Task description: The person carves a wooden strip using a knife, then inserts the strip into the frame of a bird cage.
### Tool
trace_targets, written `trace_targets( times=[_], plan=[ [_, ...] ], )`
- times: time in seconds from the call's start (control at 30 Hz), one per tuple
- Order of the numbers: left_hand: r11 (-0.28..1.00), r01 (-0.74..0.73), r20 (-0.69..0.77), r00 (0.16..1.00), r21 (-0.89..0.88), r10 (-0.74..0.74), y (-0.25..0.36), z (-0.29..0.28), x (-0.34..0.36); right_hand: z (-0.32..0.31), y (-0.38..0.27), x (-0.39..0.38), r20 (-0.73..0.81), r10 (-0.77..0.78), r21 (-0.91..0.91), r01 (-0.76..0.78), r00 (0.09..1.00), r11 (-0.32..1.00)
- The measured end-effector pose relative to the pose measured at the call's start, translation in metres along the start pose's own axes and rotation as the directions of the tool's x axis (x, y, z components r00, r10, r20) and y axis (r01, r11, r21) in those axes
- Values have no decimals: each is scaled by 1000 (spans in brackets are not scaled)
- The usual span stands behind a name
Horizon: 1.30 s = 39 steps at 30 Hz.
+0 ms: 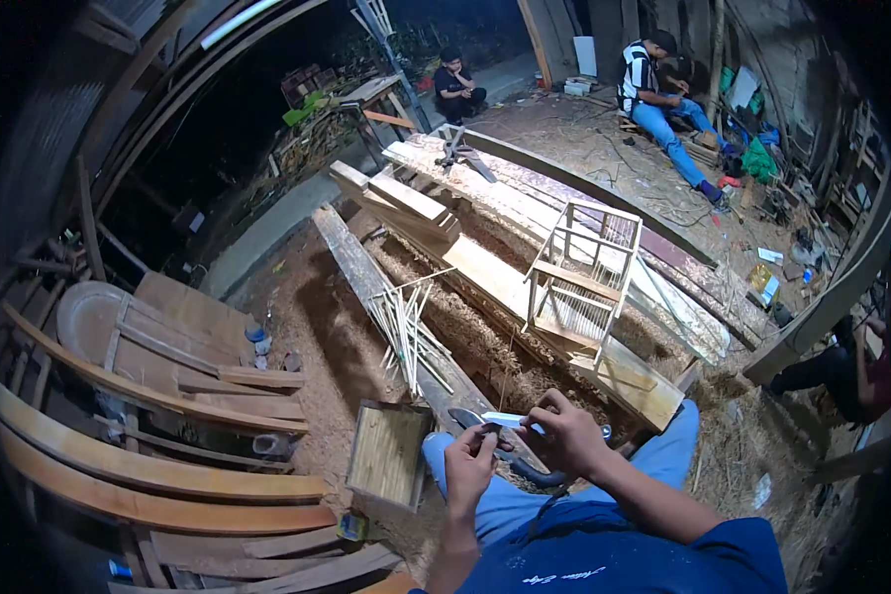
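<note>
My left hand (469, 465) is closed with a small dark object pinched at its fingertips; its kind is not clear. Close beside it, the fingers of my right hand (567, 432) grip one end of a small flat white piece (506, 420), whose other end meets the left fingertips. Both hands are over my lap. Just below them lies a curved black object (537, 474), partly hidden by my hands. Ahead of me, a bundle of thin pale sticks (406, 335) rests on a narrow plank. Farther right, a wooden cage frame with thin bars (570, 315) stands on the bench boards.
A shallow wooden box (390, 453) sits left of my knee. Long planks (168, 475) and a chair-like wooden piece (94, 315) fill the left. Shavings cover the ground. One person (653, 94) sits far right, another (456, 87) squats behind, and a third is at the right edge.
</note>
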State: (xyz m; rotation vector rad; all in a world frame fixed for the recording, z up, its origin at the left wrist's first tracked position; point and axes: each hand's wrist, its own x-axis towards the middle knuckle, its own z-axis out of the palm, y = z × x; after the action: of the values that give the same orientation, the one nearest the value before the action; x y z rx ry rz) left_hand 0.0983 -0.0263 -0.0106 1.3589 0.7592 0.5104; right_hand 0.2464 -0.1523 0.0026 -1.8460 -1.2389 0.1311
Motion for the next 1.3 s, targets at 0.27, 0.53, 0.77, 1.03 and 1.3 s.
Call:
trace_targets(
  times=[0.27,0.53,0.77,1.03,1.3],
  plan=[
    [991,-73,34,997,115,70,6,3,2,-12,10,18,-139,54,-104,-68,989,992],
    [994,-82,46,996,78,79,5,5,10,-16,-1,2,62,-58,-18,59,996,998],
    [996,-17,135,990,-85,28,18,17,5,-33,23,20,-195,58,-31,-66,979,997],
    [994,-30,150,988,-108,46,25,24,1,-41,39,29,-274,141,1,-147,951,989],
    [994,-103,201,974,-34,108,32,21,1,-86,17,58,-250,452,397,-335,857,855]
  ],
)
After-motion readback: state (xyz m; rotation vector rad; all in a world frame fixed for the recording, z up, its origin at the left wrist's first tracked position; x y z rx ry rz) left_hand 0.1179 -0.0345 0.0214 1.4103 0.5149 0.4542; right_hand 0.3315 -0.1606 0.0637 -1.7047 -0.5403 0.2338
